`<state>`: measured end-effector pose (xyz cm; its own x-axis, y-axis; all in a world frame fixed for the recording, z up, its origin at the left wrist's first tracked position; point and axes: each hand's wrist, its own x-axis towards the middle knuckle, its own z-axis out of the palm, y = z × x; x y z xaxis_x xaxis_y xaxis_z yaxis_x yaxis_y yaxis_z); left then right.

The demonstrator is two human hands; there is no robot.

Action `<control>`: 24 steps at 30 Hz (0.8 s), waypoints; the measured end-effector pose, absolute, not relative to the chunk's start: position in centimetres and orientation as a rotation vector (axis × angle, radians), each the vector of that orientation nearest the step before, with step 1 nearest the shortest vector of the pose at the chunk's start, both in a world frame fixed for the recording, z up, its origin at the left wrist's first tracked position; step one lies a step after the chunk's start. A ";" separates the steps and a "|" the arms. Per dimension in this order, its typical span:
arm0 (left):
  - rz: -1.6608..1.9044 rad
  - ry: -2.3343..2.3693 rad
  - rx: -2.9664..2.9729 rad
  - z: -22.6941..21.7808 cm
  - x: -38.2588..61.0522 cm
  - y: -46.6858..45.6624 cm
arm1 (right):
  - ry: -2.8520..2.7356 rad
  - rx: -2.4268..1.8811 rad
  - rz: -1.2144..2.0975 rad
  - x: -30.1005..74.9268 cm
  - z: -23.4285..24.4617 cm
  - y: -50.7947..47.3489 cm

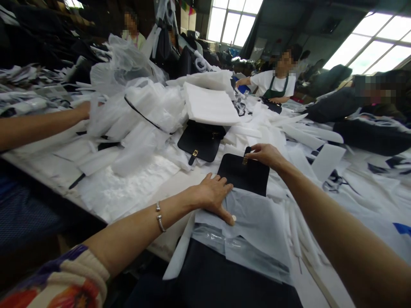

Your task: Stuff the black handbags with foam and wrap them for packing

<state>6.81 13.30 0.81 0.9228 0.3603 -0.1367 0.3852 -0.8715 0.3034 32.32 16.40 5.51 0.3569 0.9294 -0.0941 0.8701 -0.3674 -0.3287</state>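
A black bag [245, 175] with a gold clasp lies on the table, its lower part slid into a pale translucent bag cover [257, 226]. My left hand [215, 196] lies flat on the cover's near edge, fingers stretched out, pressing it down beside the black bag. My right hand [266, 155] is closed in a pinch on the black bag's top edge by the clasp. A silver bracelet [159, 217] is on my left wrist.
A second black bag [201, 141] lies further back beside stacked white foam sheets [210, 107] and crumpled clear plastic [128, 85]. Another person's arm [41, 126] reaches in from the left. Other workers sit at the far end. Dark fabric [212, 278] hangs at the near edge.
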 end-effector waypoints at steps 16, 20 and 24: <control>-0.074 0.529 2.746 0.1 6.8 13.5 | -1.725 -2.301 0.375 29.7 6.5 12.9; -0.074 0.531 2.735 0.0 6.7 13.5 | -1.685 -2.272 0.345 27.3 6.5 9.7; -0.089 0.543 2.724 0.1 6.6 13.4 | -1.640 -2.123 0.263 24.2 5.0 4.5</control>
<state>6.57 13.44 0.12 0.9243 0.3590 -0.1300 0.3817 -0.8610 0.3361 24.22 4.48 5.03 0.2780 0.9535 0.1168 0.8693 -0.1980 -0.4528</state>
